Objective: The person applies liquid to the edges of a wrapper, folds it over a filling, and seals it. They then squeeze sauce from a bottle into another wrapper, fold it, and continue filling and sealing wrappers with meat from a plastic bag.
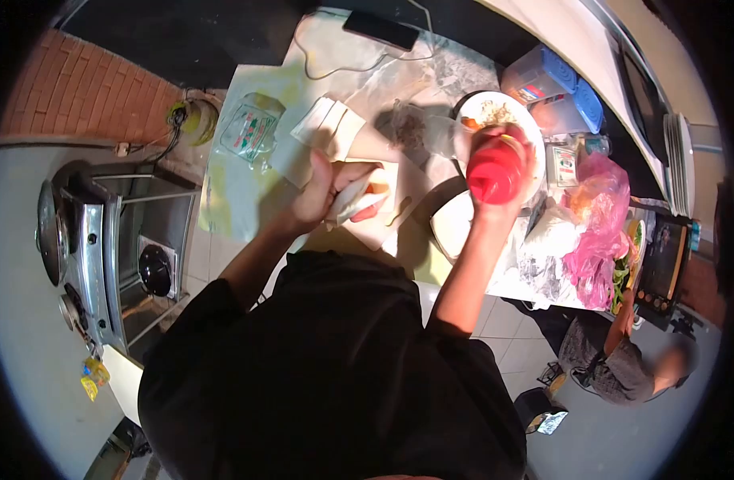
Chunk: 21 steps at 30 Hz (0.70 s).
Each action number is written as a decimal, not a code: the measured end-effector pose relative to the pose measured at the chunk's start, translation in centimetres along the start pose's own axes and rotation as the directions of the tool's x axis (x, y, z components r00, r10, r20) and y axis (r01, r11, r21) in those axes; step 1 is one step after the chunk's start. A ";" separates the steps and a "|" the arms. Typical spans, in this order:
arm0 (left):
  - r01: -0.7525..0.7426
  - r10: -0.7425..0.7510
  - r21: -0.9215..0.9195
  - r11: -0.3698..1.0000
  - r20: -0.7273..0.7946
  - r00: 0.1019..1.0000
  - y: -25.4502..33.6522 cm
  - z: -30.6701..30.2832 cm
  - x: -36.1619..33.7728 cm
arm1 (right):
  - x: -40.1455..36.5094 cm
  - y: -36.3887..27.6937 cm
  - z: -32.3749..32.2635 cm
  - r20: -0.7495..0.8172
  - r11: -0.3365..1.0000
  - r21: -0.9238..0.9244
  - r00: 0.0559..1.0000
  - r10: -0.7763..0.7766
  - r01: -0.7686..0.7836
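My left hand (317, 196) is closed around a folded, pale, bread-like piece (353, 198) with orange and reddish filling showing at its open side. Under it lie light square sheets (383, 228) on the table. My right hand (501, 211) grips a red squeeze bottle (495, 174), raised over the front of a white plate (532, 128). Crumbly pale food and an orange bit lie on that plate. Stacked white squares (329, 128) rest just beyond my left hand.
Left on the table (223, 200) sits a clear plastic pack (251, 132). A phone (380, 30) with a cable lies at the back. Blue-lidded containers (539, 74) and a pink plastic bag (599, 208) stand right. A stove (95, 248) is at left; another person (607, 356) is at lower right.
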<state>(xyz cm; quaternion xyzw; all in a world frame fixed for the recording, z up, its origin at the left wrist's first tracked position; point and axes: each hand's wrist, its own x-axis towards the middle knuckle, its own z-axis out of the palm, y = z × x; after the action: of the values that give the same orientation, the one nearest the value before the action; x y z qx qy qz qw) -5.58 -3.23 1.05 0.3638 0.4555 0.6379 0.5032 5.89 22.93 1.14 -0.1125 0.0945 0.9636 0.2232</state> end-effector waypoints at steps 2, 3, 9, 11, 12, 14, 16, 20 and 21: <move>0.001 -0.007 -0.057 0.998 -0.116 0.993 0.4 0.1 0.7 | 2.0 -0.7 -2.9 -0.078 0.991 0.124 0.995 0.054 -0.044; -0.004 -0.001 -0.047 0.999 -0.105 0.994 0.4 0.0 0.8 | 3.3 -0.8 -4.1 -0.147 0.990 0.141 0.988 0.036 -0.015; -0.001 -0.028 -0.098 0.995 -0.289 0.957 -0.1 -0.5 -0.5 | 9.2 1.5 -3.0 -0.172 0.991 0.133 0.985 -0.006 0.030; 0.014 -0.047 -0.113 0.994 -0.289 0.956 -0.8 -1.2 -0.6 | 12.3 1.1 -3.2 -0.130 0.991 0.135 0.991 0.009 0.009; 0.001 -0.039 -0.132 0.991 -0.287 0.957 -0.9 -1.4 -0.7 | 14.3 0.8 -4.1 -0.160 0.994 0.077 0.985 -0.061 0.074; -0.012 -0.028 -0.113 0.994 -0.345 0.938 -0.1 -0.8 -0.7 | 17.1 0.9 -4.8 -0.215 0.984 0.046 0.963 -0.160 0.173; -0.004 -0.013 -0.050 0.999 -0.323 0.946 0.2 -0.5 -0.7 | 20.2 -0.5 -6.7 -0.207 0.989 0.106 0.975 -0.080 0.104; 0.022 -0.010 0.066 0.998 -0.175 0.984 0.3 -0.5 -1.1 | 22.8 -1.2 -9.0 -0.240 0.973 0.229 0.969 0.064 -0.007; 0.023 -0.011 0.083 0.996 -0.145 0.989 0.9 -0.1 -1.1 | 22.9 -1.1 -9.4 -0.259 0.965 0.260 0.962 0.090 -0.021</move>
<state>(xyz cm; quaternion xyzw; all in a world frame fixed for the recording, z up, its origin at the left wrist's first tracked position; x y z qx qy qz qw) -5.74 -4.37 1.82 0.3338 0.5203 0.6384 0.4586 -12.04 31.06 -13.96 -0.2096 0.2501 0.9252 0.1936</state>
